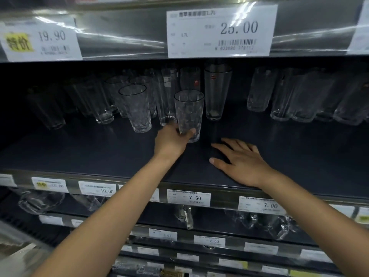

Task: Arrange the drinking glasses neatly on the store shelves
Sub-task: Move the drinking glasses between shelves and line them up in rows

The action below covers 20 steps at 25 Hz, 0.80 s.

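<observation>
Clear textured glass (188, 114), empty, stands upright with its mouth up on the dark shelf (99, 152). My left hand (171, 141) grips its base. My right hand (241, 162) lies flat beside it, fingers spread.

Price tags, white paper behind glossy clear strips. Up top: 19.90 tag (42, 40) w/ yellow sticker at left, big 25.00 tag (219, 31) w/ barcode at ctr, partial tag (361, 33) cut off at rt edge. Next row down, L to R: yellow-marked tag (49, 184), 10.00 tag (97, 188), 7.50 tag (188, 197), 7.00 tag (261, 205). Lower still: 6.00 tag (209, 241); the rest too blurred to read.
</observation>
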Motion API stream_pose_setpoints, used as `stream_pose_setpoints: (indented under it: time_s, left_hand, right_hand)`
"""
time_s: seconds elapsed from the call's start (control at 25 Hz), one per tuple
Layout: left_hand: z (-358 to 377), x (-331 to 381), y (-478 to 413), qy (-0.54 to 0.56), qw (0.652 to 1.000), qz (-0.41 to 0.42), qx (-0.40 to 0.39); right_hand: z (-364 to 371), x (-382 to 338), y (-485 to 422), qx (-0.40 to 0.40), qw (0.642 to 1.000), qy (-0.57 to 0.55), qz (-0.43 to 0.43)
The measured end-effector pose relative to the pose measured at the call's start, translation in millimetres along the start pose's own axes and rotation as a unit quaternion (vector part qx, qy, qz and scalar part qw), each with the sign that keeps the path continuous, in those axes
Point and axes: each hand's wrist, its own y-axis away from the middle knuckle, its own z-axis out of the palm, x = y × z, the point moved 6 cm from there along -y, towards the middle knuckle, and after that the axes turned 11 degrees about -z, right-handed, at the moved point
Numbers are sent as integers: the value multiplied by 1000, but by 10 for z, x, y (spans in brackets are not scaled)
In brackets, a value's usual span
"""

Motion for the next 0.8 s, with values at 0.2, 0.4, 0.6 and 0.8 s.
stream_pose_setpoints:
  time_s: [0.2,0.4,0.6,0.8]
  left_hand:
    - [215,83,-182,-78,996,10,42]
    - [256,146,-261,-127,987,44,86]
    - [292,212,-353,-108,988,75,84]
    - [347,294,-388,-184,971,111,105]
  right_hand:
    - [-3,8,-3,8,1000,-6,1]
    - [3,21,-7,12,1000,-10,2]
    - [9,29,-18,14,1000,-12,3]
    - [4,23,-11,19,1000,-12,5]
